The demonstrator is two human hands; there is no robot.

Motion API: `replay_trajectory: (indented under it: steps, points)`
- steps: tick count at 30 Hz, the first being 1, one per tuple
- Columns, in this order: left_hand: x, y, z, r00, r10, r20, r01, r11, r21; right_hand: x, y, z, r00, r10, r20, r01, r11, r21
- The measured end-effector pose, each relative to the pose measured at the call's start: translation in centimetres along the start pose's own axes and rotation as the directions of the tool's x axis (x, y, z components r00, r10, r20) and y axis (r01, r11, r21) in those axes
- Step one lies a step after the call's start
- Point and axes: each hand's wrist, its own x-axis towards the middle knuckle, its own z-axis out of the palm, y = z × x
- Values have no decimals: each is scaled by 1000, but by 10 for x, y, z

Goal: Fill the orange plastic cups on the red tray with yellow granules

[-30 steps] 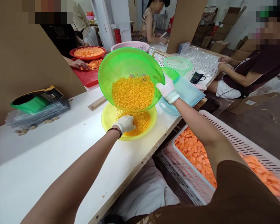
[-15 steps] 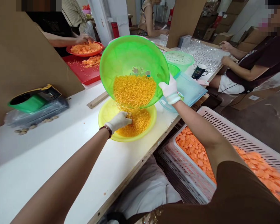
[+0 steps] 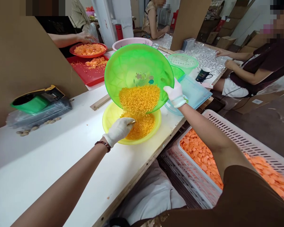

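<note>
My right hand (image 3: 175, 94), in a white glove, grips the right rim of a green basin (image 3: 130, 63). The basin is tipped steeply towards me, and small yellow-orange beads (image 3: 139, 99) slide over its lower edge. They fall into a yellow basin (image 3: 109, 129) on the table, where a heap of the same beads (image 3: 145, 127) lies. At the left of this heap is my gloved left hand (image 3: 119, 130), its fingers closed. A small brownish edge shows at its fingertips; what it belongs to is hidden.
Right of the table, a white slotted crate (image 3: 234, 134) holds many orange discs. A blue plastic tray (image 3: 196, 90), a dark mug (image 3: 203, 75) and a wooden strip (image 3: 100, 102) are near the basins. A green tape dispenser (image 3: 33, 103) is at left. Co-workers sit across and at right.
More beads have slid out of the green basin. My left hand has drawn back slightly towards me, out of the falling beads. The co-worker's hand at upper left has risen off the red plate.
</note>
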Motion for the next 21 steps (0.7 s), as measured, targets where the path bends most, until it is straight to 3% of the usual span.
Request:
replay_trajectory:
  steps: [7,10,15,21]
  points:
    - [-8,-3,4,993,-6,-118,5,1000,-7,-2,-6,0,985,9,-173,8,995,100]
    - [-8,-3,3,980,-4,-199,11,999,32,-3,-5,-1,976,-47,-212,71,992,105]
    - [-5,0,3,975,47,-219,-17,991,134,-8,-10,-4,961,-175,-215,179,984,1]
    - [-6,6,6,960,74,-271,-21,981,193,-13,-15,-3,960,-189,-208,175,981,-80]
